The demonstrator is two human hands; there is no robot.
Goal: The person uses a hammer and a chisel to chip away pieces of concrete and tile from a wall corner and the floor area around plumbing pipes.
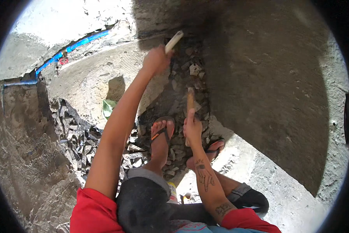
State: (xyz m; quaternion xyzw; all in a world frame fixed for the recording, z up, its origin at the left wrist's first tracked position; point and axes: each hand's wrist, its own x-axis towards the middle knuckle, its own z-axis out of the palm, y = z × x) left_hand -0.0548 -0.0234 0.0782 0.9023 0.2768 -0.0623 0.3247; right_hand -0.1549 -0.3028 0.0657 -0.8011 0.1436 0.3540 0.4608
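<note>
My left hand (157, 61), slightly blurred, is closed around a pale, rod-like piece (174, 41) that points up and to the right. What lies at its lower end is hidden by the fist. Lower and to the right, my right hand (193, 128) grips a wooden handle (190, 100) held roughly lengthwise over a narrow channel. No tool head shows on it. Broken stone chunks (195, 70) lie in the dark channel between and beyond the two hands.
My feet, in flip-flops (162, 132), stand among rubble. Broken pieces (78, 142) are heaped at the left, near a green crumpled object (108, 107). A blue pipe (87, 40) with a red valve handle (63, 60) runs along the upper left. A rough concrete surface (267, 87) rises at the right.
</note>
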